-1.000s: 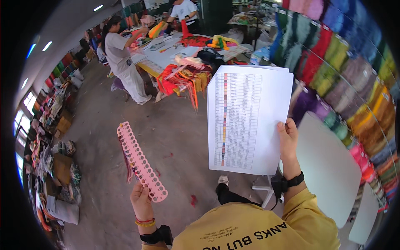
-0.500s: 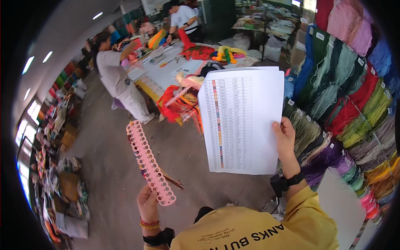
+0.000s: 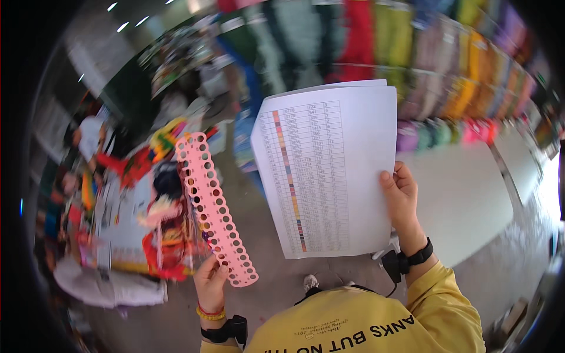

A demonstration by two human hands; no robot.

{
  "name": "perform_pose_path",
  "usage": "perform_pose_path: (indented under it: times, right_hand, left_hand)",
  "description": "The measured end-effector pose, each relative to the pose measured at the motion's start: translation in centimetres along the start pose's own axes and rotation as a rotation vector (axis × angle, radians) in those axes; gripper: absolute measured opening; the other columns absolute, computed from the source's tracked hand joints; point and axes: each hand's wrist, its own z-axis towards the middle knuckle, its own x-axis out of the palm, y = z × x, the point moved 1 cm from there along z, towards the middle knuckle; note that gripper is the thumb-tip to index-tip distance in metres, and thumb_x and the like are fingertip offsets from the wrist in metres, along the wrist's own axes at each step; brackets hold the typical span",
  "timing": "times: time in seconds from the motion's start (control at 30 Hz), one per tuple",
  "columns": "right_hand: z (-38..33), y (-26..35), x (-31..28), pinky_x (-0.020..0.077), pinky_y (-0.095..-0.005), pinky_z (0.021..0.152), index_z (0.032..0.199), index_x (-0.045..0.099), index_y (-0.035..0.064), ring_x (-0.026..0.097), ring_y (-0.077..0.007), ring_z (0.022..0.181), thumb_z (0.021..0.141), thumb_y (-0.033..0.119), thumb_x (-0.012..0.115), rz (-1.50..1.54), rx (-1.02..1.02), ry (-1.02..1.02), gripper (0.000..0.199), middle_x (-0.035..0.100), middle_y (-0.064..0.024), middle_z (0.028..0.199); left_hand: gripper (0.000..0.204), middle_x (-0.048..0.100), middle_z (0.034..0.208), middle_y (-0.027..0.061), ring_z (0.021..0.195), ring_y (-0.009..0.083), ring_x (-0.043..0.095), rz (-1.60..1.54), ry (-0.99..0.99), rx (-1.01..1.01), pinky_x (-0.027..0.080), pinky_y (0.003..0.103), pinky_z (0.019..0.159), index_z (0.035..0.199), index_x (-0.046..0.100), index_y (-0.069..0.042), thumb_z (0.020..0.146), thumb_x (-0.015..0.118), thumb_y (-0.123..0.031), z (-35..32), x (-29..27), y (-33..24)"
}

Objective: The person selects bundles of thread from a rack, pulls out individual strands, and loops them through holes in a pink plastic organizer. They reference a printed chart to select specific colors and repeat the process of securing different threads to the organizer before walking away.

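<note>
Nearest, the left hand (image 3: 210, 281) is raised with its thumb and fingers pinched on the lower left edge of a pink perforated thread card (image 3: 206, 203), which leans up and left. The card looks light and fairly stiff; its solid edge seems the best hold. The right hand (image 3: 402, 191), forearm bent upward, clamps the right edge of printed sheets (image 3: 368, 176), likely light, floppy and easily creased. Farther right is a white tabletop (image 3: 465, 200); beyond hang yarn skeins (image 3: 356, 41), blurred.
</note>
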Motion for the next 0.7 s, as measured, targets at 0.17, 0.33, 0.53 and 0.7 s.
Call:
perform_pose_path:
  times: [0.17,0.33,0.53,0.7]
  right_hand:
    - [-5.1,4.7,-13.2,0.0406,-0.0174,0.059,0.090,0.048,0.0003,0.050,-0.0043,0.065,0.084,0.014,0.052,-0.061,-0.063,-0.369,0.015,0.057,-0.0017,0.076]
    - [-16.6,10.6,-28.6,0.0412,-0.0176,0.059,0.091,0.048,0.0003,0.051,-0.0050,0.066,0.084,0.013,0.052,-0.109,-0.159,-0.662,0.015,0.057,-0.0028,0.078]
    - [-32.6,19.6,-43.7,0.0396,-0.0168,0.059,0.091,0.049,-0.0001,0.050,-0.0042,0.066,0.084,0.010,0.049,-0.282,-0.203,-1.155,0.012,0.057,-0.0023,0.078]
    - [-42.2,23.5,-53.6,0.0380,-0.0185,0.061,0.092,0.048,0.0002,0.046,-0.0043,0.066,0.084,0.008,0.046,-0.318,-0.277,-1.392,0.011,0.053,-0.0007,0.076]
  left_hand:
    - [0.030,0.056,0.091,0.0035,0.082,0.0093,0.052,-0.030,0.321,0.047,0.041,0.021,0.073,0.107,0.050,0.005,0.078,0.052,-0.001,2.3,11.1,0.7]
    - [0.032,0.055,0.090,0.0043,0.079,0.0083,0.052,-0.172,0.551,0.045,0.041,0.020,0.070,0.109,0.048,0.006,0.078,0.051,0.000,-2.8,24.8,-0.4]
    - [0.034,0.055,0.100,0.0091,0.088,0.0139,0.054,-0.239,0.850,0.178,0.043,0.026,0.078,0.113,0.044,0.006,0.079,0.044,0.004,-10.0,40.9,-1.8]
    - [0.032,0.056,0.095,0.0073,0.084,0.0111,0.054,-0.241,1.042,0.065,0.043,0.024,0.075,0.110,0.047,0.005,0.078,0.048,0.004,-18.6,57.3,-0.5]
